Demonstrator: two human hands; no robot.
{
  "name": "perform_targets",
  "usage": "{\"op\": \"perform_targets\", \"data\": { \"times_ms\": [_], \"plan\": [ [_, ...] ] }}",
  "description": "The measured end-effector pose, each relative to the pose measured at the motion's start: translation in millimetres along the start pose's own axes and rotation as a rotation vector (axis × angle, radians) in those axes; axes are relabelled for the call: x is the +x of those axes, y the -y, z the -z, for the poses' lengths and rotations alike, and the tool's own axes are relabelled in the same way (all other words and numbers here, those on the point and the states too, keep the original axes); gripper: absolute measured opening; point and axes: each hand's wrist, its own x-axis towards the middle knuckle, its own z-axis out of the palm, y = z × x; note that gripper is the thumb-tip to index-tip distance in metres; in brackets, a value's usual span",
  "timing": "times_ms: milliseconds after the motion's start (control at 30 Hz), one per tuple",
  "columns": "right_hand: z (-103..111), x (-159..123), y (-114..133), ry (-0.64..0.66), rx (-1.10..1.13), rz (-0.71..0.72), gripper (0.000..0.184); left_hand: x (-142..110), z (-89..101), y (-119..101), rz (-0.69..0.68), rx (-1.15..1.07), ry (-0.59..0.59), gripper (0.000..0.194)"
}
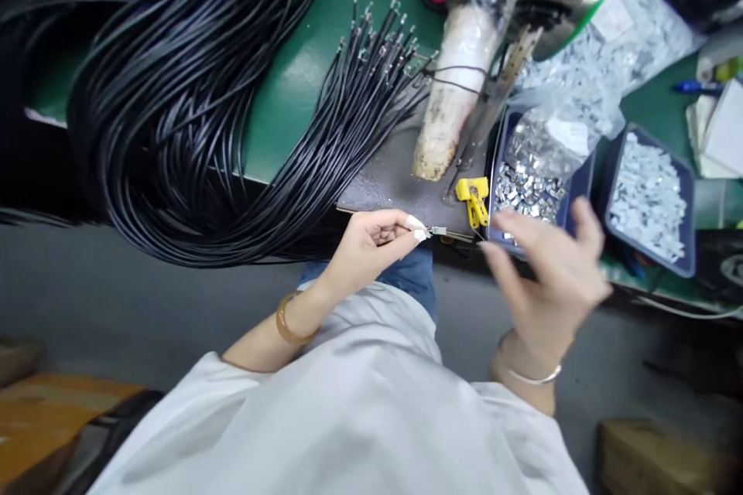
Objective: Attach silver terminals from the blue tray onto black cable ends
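Note:
My left hand (380, 242) is closed in a pinch at the table's front edge, with white coverings on thumb and fingertip. Its fingers grip a cable end, and a small silvery metal piece (439, 231) sticks out to the right of them. My right hand (549, 274) is smeared by motion, its thumb and fingers apart, at the front of a blue tray (582, 186) of small shiny metal parts (531, 193). I see nothing held in it. A yellow clip-like tool (474, 199) lies between the hands, left of that tray.
A large bundle of black cables (191, 93) covers the left, its tipped ends (377, 46) pointing away. A wrapped white post (446, 100) leans over the middle. Another blue tray (690, 236) holds pale pieces, with plastic bags (638, 39) behind. Cardboard boxes (52, 418) stand below.

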Motion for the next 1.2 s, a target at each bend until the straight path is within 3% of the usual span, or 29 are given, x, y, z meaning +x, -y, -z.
{"op": "perform_targets", "data": {
  "times_ms": [100,233,467,667,833,900,967,1067,1133,1200],
  "plan": [
    [-8.5,-0.3,-3.5,0.016,0.131,0.058,0.021,3.0,-0.4,-3.4,0.037,0.014,0.053,0.014],
    [-14.4,-3.8,10.8,-0.177,0.306,-0.056,0.033,4.8,-7.1,-4.2,0.031,0.051,0.090,0.015],
    [-43.0,4.2,21.3,-0.112,0.217,-0.011,0.028,3.0,-12.6,-3.1,-0.105,0.201,0.096,0.018],
    [-59.1,1.5,16.0,-0.159,0.194,0.115,0.025,4.2,-6.5,-2.2,-0.020,0.110,0.158,0.025],
    [-58.4,2.4,17.1,-0.039,0.494,-0.158,0.004,3.3,-5.2,1.3,-0.076,0.046,0.165,0.019],
    [-56.4,2.2,15.0,-0.024,0.623,-0.260,0.005,3.5,-3.4,4.3,-0.097,0.015,0.169,0.017],
    [-54.1,1.7,12.6,-0.165,0.631,-0.308,0.004,4.7,-1.2,6.6,-0.081,-0.014,0.151,0.017],
    [-51.5,1.6,11.2,-0.507,0.530,-0.270,0.012,7.3,0.0,6.8,-0.031,-0.052,0.105,0.019],
    [-51.2,2.1,12.1,-0.561,0.478,-0.203,0.015,8.9,-1.2,5.1,-0.001,-0.062,0.068,0.019],
    [-52.5,2.5,13.3,-0.475,0.433,-0.130,0.017,10.2,-3.3,3.5,0.009,-0.053,0.049,0.018]
  ]
}}
